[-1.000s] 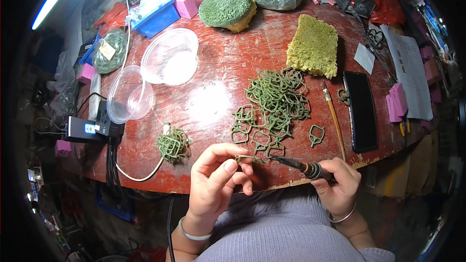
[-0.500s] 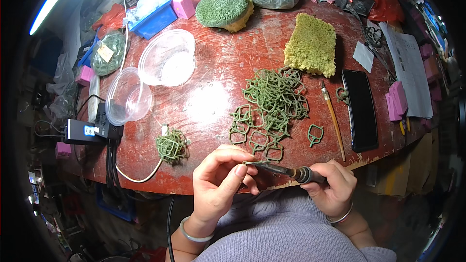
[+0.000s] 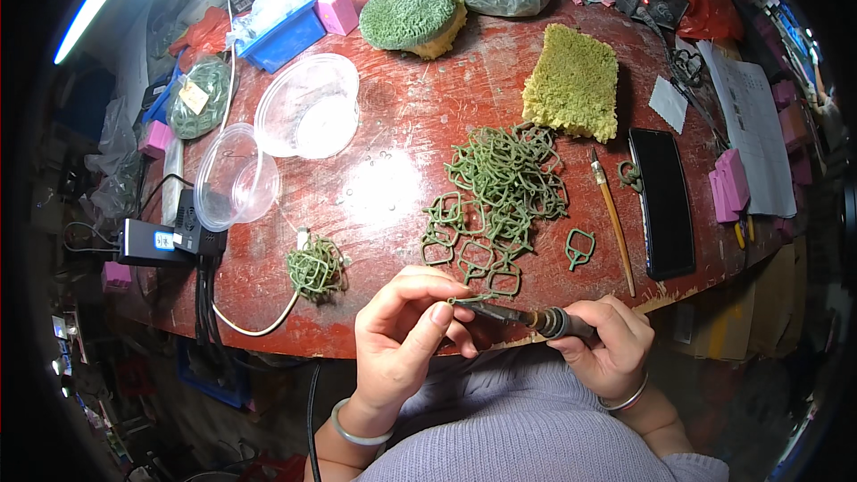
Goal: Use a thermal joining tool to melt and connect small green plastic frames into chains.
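My left hand (image 3: pixel 399 332) pinches a small green wax-like piece (image 3: pixel 470 298) between thumb and forefinger, just off the table's near edge. My right hand (image 3: pixel 614 344) grips the dark handle of a soldering iron (image 3: pixel 534 317), its shaft pointing left. The tip meets or nearly meets the piece; contact is hard to make out. Just beyond my hands lies a tangled heap of green, rounded-square wax-like frames (image 3: pixel 507 178). One loose frame with a short stem (image 3: pixel 580 248) sits right of the heap.
A wooden-handled knife (image 3: pixel 612 223) and a black phone (image 3: pixel 662 205) lie on the right. Farther back are a yellow sponge block (image 3: pixel 571 80) and a green-topped round pad (image 3: pixel 409 20). Clear plastic tubs (image 3: pixel 237 177), a green bundle (image 3: pixel 314 270) and a cable (image 3: pixel 259 331) occupy the left.
The soldering iron has shifted slightly left and turned a little in my right hand. My left hand stays in place, still pinching the green piece.
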A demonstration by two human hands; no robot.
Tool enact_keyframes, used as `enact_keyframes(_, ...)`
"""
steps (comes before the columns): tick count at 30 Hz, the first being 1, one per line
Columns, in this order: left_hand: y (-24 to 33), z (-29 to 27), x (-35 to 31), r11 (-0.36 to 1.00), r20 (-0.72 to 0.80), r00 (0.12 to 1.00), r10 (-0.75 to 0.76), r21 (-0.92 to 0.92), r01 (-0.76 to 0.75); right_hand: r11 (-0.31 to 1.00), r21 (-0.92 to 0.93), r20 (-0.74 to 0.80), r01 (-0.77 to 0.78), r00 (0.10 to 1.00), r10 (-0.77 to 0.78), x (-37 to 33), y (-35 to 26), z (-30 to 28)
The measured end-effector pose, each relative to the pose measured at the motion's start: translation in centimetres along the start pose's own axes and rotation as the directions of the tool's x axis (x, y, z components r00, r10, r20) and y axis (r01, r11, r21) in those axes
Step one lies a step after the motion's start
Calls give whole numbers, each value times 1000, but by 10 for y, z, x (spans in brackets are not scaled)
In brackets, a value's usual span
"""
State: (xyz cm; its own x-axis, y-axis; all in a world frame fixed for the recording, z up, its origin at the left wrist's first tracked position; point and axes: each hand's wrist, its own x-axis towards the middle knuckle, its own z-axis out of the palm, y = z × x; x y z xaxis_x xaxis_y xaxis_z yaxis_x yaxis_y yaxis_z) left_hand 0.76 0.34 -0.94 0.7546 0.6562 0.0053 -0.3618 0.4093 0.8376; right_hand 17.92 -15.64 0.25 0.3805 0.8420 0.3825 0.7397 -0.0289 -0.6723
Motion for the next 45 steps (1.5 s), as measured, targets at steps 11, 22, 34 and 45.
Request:
enact_keyframes(11, -1, 0, 0, 1000, 11, 1000, 19, 13, -19, 1000, -13, 3, -6, 1000, 6, -1, -1, 0)
enact_keyframes(22, 1, 1, 0, 1000, 4, 1000, 13, 8, -13, 1000, -4, -4, 1, 1000, -1, -2, 1, 1)
enact_keyframes(34, 0, 1, 0, 1000, -4, 1000, 15, 2, -15, 1000, 2, -4, -13, 1000, 13, -2, 0, 1)
enact_keyframes(45, 1, 2, 0, 1000, -14, 1000, 12, 14, -12, 1000, -9, 5, -15, 1000, 15, -1, -1, 0)
